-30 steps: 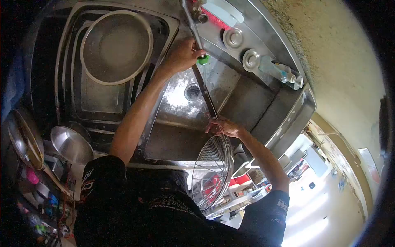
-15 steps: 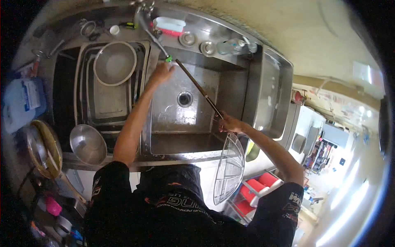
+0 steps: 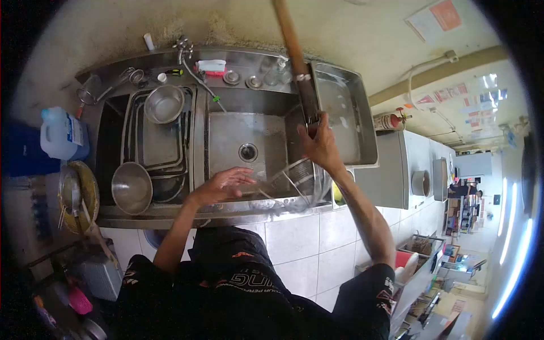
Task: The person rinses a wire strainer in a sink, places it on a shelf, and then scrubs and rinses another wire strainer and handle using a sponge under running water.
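My right hand (image 3: 323,148) is closed round the lower part of the long handle of a wire skimmer (image 3: 290,42), above the right side of the sink. The wooden end of the handle points up past the back wall. Its wire basket, blurred by motion, hangs near the sink's front edge. Over the front of the sink basin (image 3: 232,127), my left hand (image 3: 224,186) is open with fingers spread, holding nothing, to the left of the basket. At the back, a tap hose (image 3: 209,90) with a green clip hangs over the basin.
Left of the basin, stacked trays (image 3: 131,133) lie with a round metal bowl (image 3: 164,103); another metal bowl (image 3: 132,188) stands in front. A plastic jug (image 3: 59,136) is at far left. Bottles (image 3: 276,72) line the back ledge. A metal tray (image 3: 343,122) stands at right.
My left hand has moved off the hose, toward me, and opened. The skimmer has swung upright in my right hand, and its basket has come over the sink's front edge. The camera view has shifted.
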A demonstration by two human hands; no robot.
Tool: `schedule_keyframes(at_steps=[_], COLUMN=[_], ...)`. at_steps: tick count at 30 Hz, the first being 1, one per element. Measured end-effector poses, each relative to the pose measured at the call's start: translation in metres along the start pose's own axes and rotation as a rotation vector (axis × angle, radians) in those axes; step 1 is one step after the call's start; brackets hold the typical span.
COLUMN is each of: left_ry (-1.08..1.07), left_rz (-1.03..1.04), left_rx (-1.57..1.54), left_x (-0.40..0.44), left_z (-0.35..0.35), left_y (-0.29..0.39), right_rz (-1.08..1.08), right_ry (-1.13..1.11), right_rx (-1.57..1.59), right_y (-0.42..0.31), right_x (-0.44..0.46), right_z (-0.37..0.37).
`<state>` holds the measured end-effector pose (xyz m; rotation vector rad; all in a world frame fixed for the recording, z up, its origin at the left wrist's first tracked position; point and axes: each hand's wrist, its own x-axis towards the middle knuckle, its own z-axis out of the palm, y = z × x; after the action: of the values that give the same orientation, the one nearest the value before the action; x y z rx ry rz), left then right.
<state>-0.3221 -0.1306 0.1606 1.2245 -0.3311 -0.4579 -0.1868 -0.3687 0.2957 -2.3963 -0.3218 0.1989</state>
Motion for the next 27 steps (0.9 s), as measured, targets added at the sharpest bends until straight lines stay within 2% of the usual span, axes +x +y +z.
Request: schedule_keyframes(at_steps=[1,2,3,4,5,6,7,9,11,13,14,15,16,17,18,19,21,22,24,25,26,27], left_ry=[0.067,0.285,0.289,0.295,0.3,0.269,0.273,0.209,0.213,-0.088,-0.168,-0.144,-0.37,-0.593,-0.669,-0.656,-0.934,-0.924,-1.018,-1.005,-0.993,-0.989], left_rz=[0.03,0.082,0.089,0.126,0.165,0.388,0.396,0.508,0.569,0.608,0.575,0.581,0.41,0.232,0.217,0.216,0.043,0.038,0.197,0.204,0.218,0.219], left_rx=[0.131,0.343,0.352,0.391,0.43,0.664,0.667,0.711,0.807,0.986,0.943,0.954,0.95,0.937,1.001,1.013,1.149,1.158,1.282,1.288,1.337,1.383], left_x=[0.001,0.004,0.007,0.014,0.021,0.022,0.023,0.026,0.029,0.03,0.035,0.04,0.047,0.055,0.065,0.075,0.088,0.087,0.088,0.097,0.104,0.111], left_z=[0.019,0.037,0.042,0.041,0.04,0.046,0.05,0.054,0.049,0.041,0.038,0.037,0.037,0.035,0.032,0.028,0.024,0.023,0.024,0.019,0.012,0.001], left_y=[0.005,0.006,0.005,0.006,0.01,0.03,0.036,0.045,0.067,0.106,0.122,0.136,0.15,0.162,0.157,0.15,0.146,0.154,0.177,0.176,0.172,0.17], right_rz=[-0.013,-0.079,-0.143,-0.151,-0.167,-0.186,-0.195,-0.339,-0.225,-0.599,-0.629,-0.618,-0.576,-0.218,0.137,0.041,-0.112,-0.014,0.005,0.061,0.285,0.387], right_ry=[0.014,0.143,0.269,0.273,0.297,0.318,0.318,0.607,1.023,1.184,1.188,0.713,0.236,-0.074,-0.377,-0.518,-0.817,-0.818,-0.834,-0.81,-0.875,-0.908], right_rx=[0.006,0.068,0.132,0.134,0.308,0.48,0.478,0.176,-0.588,-0.695,-0.683,-0.809,-0.904,-0.783,-0.637,-0.546,-0.307,0.036,0.28,0.311,0.577,0.797], right_y=[0.005,0.015,0.016,0.017,0.012,0.008,0.012,0.012,-0.017,-0.002,-0.001,-0.002,0.001,0.016,0.043,0.083,0.16,0.159,0.16,0.154,0.157,0.154], right_x=[-0.003,-0.005,-0.013,-0.024,-0.035,-0.042,-0.051,-0.069,-0.113,-0.143,-0.149,-0.155,-0.162,-0.165,-0.164,-0.177,-0.201,-0.209,-0.216,-0.217,-0.22,-0.218], right_z=[0.0,0.003,0.003,0.0,-0.008,-0.014,-0.02,-0.033,-0.044,-0.063,-0.072,-0.081,-0.087,-0.086,-0.077,-0.052,-0.001,0.03,0.086,0.108,0.128,0.138])
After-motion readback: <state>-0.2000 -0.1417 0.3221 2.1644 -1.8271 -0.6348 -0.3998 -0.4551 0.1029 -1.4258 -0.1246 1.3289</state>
